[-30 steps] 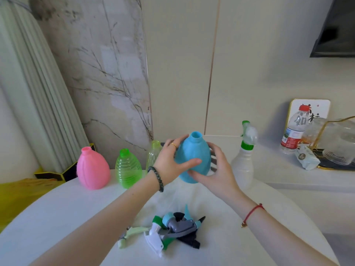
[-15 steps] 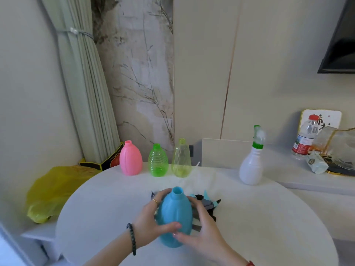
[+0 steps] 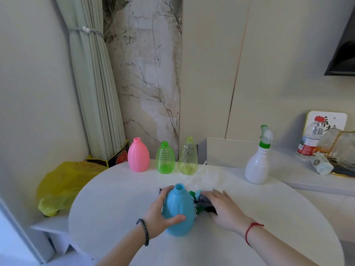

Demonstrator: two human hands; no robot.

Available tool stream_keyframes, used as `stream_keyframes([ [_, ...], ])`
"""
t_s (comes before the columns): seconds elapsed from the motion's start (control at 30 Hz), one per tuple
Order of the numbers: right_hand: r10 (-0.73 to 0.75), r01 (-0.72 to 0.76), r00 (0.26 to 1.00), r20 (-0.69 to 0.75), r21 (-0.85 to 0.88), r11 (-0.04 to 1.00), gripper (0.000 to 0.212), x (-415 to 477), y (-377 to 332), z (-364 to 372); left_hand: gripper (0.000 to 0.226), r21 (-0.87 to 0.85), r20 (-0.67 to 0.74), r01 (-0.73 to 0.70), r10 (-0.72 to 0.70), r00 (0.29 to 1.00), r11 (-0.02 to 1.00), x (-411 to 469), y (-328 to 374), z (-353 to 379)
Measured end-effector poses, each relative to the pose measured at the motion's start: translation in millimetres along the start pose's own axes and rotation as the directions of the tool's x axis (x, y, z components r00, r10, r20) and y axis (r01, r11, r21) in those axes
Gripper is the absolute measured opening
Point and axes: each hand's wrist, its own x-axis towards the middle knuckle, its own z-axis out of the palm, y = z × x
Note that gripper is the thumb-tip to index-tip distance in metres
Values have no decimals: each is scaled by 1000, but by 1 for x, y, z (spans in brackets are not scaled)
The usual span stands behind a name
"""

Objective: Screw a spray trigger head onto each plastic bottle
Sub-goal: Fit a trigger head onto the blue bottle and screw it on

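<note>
Your left grip curls round the blue bottle, which is upright near the middle of the bench. Your right grip lies spread, fingers straight, on the heap of spray heads at the bottle's 3 o'clock. At 12 o'clock, by the far edge, stand a pink bottle, a green bottle and a yellow bottle, all uncapped. At 2 o'clock is a white bottle with its head on. There is bare bench at 9 and 4 o'clock. A yellow bag sits beyond the rim at 10.
</note>
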Motion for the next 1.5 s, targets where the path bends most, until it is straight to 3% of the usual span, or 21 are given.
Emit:
stream_keyframes([
  [0.2, -43, 37, 996, -74, -90, 995, 44, 2, 12, 6, 75, 12, 12, 1, -1, 1000, 1000, 2, -2, 0],
  [0.4, 9, 75, 962, -272, 297, 952, 30, -1, 0, -67, 72, 15, 15, -11, 11, 1000, 1000, 6, 0, 2],
  [0.57, -4, 267, 869, -496, 462, 845, 17, -7, -35, -169, 71, 17, 9, -11, 11, 1000, 1000, 9, 0, 4],
  [0.7, -89, 339, 895, -437, 537, 773, 14, -7, -63, -215, 71, 16, 17, -5, 5, 1000, 1000, 10, 0, 4],
  [1.0, -108, 203, 967, -230, 445, 872, 9, 14, -80, -172, 71, -4, 26, 7, -6, 1000, 1000, 10, 0, 3],
  [1.3, -213, 199, 973, 89, 149, 969, 12, 38, -83, -116, 74, 24, 15, 8, -9, 1000, 1000, 11, -1, 4],
  [1.5, -187, 191, 967, 172, -8, 982, 11, 46, -94, -123, 80, 41, 7, 10, -11, 1000, 999, 12, -1, 5],
])
